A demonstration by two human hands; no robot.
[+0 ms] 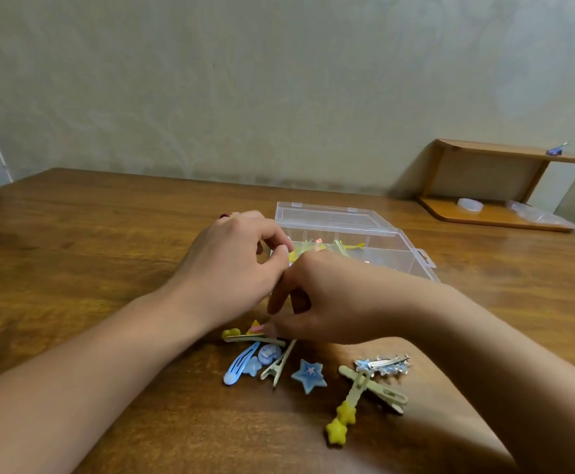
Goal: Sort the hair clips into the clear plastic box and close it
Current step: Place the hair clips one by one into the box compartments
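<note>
Sorting is about half done: yellow clips lie in the open box (375, 230) at 12 o'clock. Left hand (231, 265) curled at its rim, grip hidden. Right hand (323, 302) pinches at the pile (310, 371), 6 o'clock on the worktop (91, 234).

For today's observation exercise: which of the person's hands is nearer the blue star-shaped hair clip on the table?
Right. The right hand hovers just above and behind the blue star-shaped hair clip; the left hand is farther back-left, by the clear plastic box.
</note>
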